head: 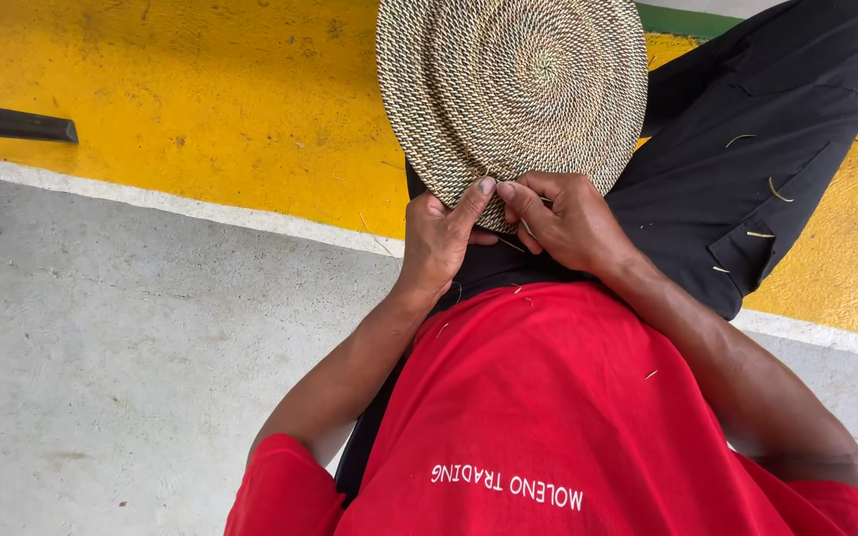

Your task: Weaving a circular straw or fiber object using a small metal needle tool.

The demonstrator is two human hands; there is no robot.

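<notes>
Two hands meet at the near rim of a round woven mat (513, 84), a coiled disc of pale and dark fibre that rests on the person's lap and tilts away from the camera. The left hand (441, 238) grips the rim from below and to the left, thumb laid flat on top of the weave and pointing toward the other hand. The right hand (566, 216) sits just beside it, touching it, with thumb and forefinger pressed together on the edge of the mat, apparently pinching a thin strand (526, 226); the strand is too fine to follow for certain. Both forearms come up from the bottom of the view, elbows bent and spread wide, wrists turned inward.

The mat covers part of the black trousers (737, 159), on which short bits of straw lie scattered. A red shirt (548, 397) fills the lower middle and hides the person's waist. The far rim of the mat is cut off by the top edge. Below lies a grey concrete floor (101, 377) with a yellow painted band (201, 89) edged in white.
</notes>
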